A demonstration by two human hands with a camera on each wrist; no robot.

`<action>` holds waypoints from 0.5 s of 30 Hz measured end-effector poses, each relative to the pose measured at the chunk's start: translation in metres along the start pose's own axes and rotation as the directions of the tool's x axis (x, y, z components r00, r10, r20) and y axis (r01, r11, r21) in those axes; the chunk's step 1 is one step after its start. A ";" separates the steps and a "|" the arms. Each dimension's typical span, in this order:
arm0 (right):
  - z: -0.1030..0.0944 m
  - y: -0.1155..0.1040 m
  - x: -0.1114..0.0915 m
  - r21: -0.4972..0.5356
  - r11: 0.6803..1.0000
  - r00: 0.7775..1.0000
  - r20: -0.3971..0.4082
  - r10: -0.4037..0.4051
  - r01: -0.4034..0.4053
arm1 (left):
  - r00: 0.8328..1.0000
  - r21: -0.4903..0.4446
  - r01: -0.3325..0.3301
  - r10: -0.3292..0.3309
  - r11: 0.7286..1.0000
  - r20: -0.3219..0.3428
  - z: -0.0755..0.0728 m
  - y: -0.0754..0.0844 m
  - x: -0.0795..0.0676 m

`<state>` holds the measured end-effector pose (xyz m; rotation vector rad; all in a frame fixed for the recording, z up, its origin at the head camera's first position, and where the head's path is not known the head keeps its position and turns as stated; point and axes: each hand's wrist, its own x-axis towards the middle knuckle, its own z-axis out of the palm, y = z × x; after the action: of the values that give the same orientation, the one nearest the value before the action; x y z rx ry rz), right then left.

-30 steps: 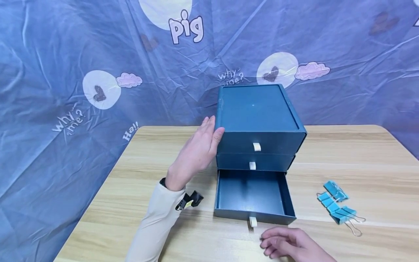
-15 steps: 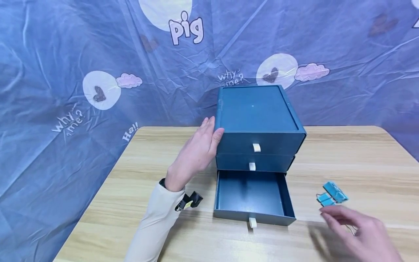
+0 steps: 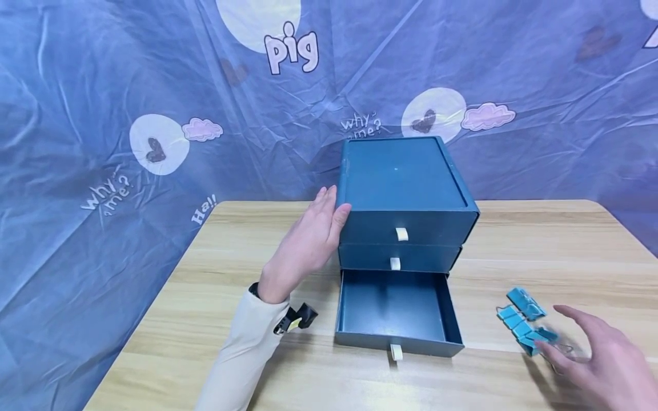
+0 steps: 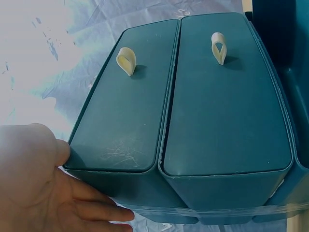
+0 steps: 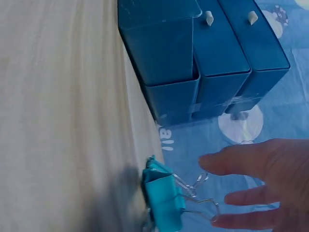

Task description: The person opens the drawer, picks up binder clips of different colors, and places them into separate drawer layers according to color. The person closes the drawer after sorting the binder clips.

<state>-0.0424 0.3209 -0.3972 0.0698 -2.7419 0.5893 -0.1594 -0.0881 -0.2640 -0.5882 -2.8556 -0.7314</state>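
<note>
A dark teal three-drawer box (image 3: 406,177) stands at the table's middle, its bottom drawer (image 3: 393,308) pulled out with a bare floor. White loop tabs mark each drawer front. Against the box's left side my left hand (image 3: 303,245) lies with its fingers extended, the thumb at the front corner, as the left wrist view shows too. To the right, my right hand (image 3: 604,354) is spread over the teal binder clips (image 3: 519,328), thumb and fingers apart. In the right wrist view its fingers are near a clip's (image 5: 164,203) wire handles; whether they touch, I cannot tell.
The wood-grain table (image 3: 195,319) extends on both sides of the box. Behind it hangs a wrinkled blue printed cloth (image 3: 169,68). A small black camera (image 3: 307,315) is strapped to the left wrist.
My right hand has moved from in front of the open drawer rightward to the binder clips, and its fingers have spread. My left hand stays against the box.
</note>
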 end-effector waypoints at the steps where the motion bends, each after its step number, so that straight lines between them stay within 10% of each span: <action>1: 0.001 0.002 0.001 -0.013 1.000 0.999 0.038 0.016 -0.016 | 1.000 0.001 -0.001 0.001 1.000 -0.001 0.000 0.000 0.000; 6: 0.006 0.006 0.000 -0.059 0.996 0.988 0.138 0.073 -0.065 | 1.000 0.004 -0.002 0.002 1.000 -0.001 0.000 -0.001 0.000; 15: 0.009 0.005 -0.002 -0.032 0.999 0.998 0.063 0.018 -0.016 | 1.000 -0.008 -0.005 0.006 1.000 0.000 0.000 -0.001 0.000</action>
<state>-0.0436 0.3215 -0.4077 0.0583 -2.8146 0.5571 -0.1598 -0.0892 -0.2648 -0.5969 -2.8515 -0.7419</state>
